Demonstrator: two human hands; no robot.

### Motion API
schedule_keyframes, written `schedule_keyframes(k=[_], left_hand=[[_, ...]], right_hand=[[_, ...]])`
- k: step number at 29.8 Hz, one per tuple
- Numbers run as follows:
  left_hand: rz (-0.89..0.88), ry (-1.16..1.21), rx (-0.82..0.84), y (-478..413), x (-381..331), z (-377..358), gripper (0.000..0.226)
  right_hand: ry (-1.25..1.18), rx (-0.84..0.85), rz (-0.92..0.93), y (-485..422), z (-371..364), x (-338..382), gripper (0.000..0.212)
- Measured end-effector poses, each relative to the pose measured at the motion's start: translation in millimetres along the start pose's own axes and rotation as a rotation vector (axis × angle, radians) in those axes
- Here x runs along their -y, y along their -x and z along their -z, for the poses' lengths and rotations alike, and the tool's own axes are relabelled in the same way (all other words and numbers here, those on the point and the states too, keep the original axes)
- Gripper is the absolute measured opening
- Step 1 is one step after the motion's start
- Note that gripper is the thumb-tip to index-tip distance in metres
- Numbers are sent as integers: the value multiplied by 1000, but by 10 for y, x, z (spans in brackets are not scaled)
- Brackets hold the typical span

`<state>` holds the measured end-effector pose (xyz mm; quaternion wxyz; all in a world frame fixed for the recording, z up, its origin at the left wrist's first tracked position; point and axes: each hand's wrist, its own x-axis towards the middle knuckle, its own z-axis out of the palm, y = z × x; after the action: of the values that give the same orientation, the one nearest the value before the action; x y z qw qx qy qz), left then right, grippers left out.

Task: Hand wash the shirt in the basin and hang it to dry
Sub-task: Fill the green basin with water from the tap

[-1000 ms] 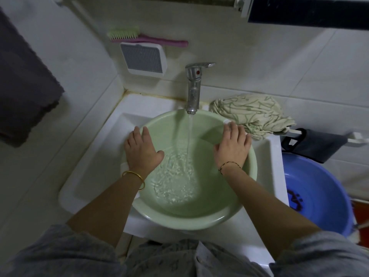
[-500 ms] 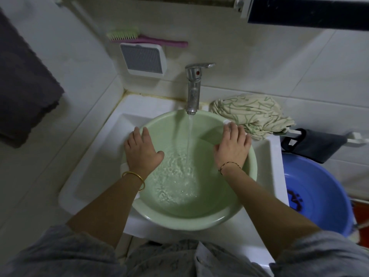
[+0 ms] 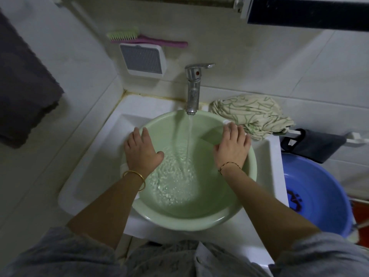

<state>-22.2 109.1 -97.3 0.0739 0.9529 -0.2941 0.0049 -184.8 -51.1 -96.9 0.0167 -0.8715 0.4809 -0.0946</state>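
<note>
- Two hands rest on the pale green round plastic basin point(image 3: 179, 224), one on each side. The head camera looks straight down on it, and it is the only view.
- The left hand point(image 3: 140, 151) lies palm down on the left rim. Its fingers are straight and point toward the wall, the thumb is spread inward over the water, and it grasps nothing.
- The right hand point(image 3: 232, 145) mirrors it on the far right rim, flat and relaxed, also holding nothing. Its fingertips come very near the shirt, but I cannot tell whether they touch.
- Both forearms reach forward out of grey sleeves with the wrists low, as if steadying the basin.
- The cream crumpled cloth shirt with green line pattern point(image 3: 253, 114) sits bunched on the back right corner of the white ceramic sink point(image 3: 89, 162). It is just behind and beside the basin, out of the water, and looks dry.
- The chrome single-lever tap point(image 3: 192, 90) runs a thin stream into the basin, where the rippling water looks shallow.
- To my eye the shirt is soft, light and limp now, and it would sag from any grip. A full handful from the top of the heap seems the surest hold.
- Once soaked it should turn heavy, clingy and dripping, so two hands near the shoulders would likely serve better.
- A blue round plastic tub point(image 3: 323, 196) stands lower on the right.
</note>
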Motion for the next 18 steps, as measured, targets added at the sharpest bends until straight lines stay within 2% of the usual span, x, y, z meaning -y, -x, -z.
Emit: schedule_keyframes(k=[18], left_hand=[[7, -16, 17, -1, -11, 22, 91]], right_hand=[[11, 18, -2, -5, 10, 0, 71]])
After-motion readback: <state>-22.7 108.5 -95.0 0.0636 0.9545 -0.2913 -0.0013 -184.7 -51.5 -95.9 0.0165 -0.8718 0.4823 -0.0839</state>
